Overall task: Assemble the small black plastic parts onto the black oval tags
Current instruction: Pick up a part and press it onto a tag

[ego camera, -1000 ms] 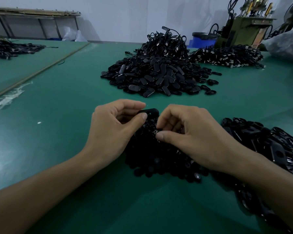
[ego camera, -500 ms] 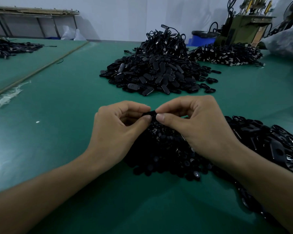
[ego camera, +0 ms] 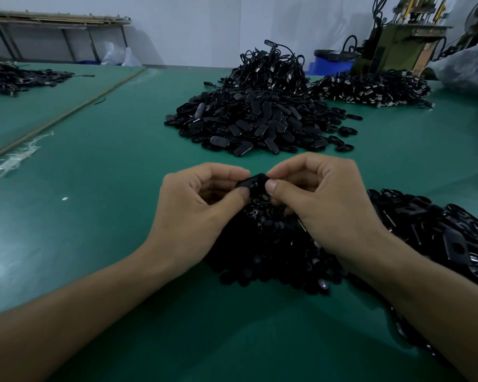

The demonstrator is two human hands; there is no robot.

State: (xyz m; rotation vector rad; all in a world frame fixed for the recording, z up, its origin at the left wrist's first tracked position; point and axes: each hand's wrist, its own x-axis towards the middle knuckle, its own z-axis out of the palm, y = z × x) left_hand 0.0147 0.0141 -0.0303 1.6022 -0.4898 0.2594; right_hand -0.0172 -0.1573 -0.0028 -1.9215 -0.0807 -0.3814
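Observation:
A black oval tag (ego camera: 254, 181) is held between both hands above a heap of small black plastic parts (ego camera: 273, 252). My left hand (ego camera: 196, 210) pinches the tag's left end between thumb and forefinger. My right hand (ego camera: 323, 199) pinches its right end, fingers curled; any small part under those fingertips is hidden. To the right of my right wrist lies a pile of black oval tags (ego camera: 453, 241).
A large mound of black oval tags topped with cords (ego camera: 260, 114) sits further back on the green table (ego camera: 94, 188). Another black pile (ego camera: 373, 88) lies behind it on the right, one more (ego camera: 17, 78) at far left. A machine (ego camera: 398, 42) stands at the back right.
My right hand came up off the heap of small parts and met my left hand at the tag. Both hands now pinch the tag, held slightly higher.

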